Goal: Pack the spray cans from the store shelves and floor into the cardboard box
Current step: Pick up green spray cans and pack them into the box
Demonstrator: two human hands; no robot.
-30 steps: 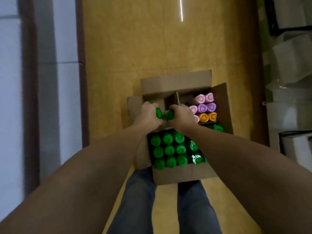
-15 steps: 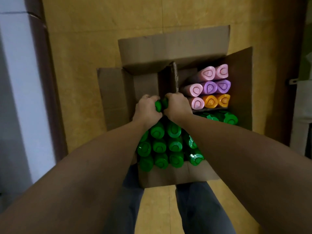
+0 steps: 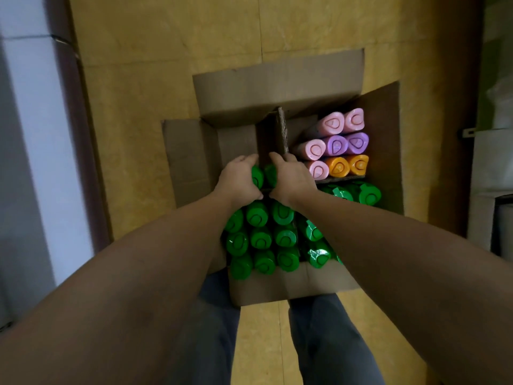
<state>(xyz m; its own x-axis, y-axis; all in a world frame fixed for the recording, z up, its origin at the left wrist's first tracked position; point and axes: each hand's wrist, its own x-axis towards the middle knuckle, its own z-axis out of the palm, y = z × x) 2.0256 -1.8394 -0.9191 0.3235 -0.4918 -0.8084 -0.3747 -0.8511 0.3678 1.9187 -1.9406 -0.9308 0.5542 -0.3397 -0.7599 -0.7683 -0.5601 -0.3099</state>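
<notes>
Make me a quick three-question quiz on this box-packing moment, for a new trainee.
1. True or false: the left hand and the right hand both grip green-capped cans.
2. How many orange caps show in the cardboard box? A) one B) two C) five
3. Fill in: seen from the person's side, the pink caps sit to the ____ of the upright cardboard divider.

Key: 1 true; 2 B; 3 right.
</notes>
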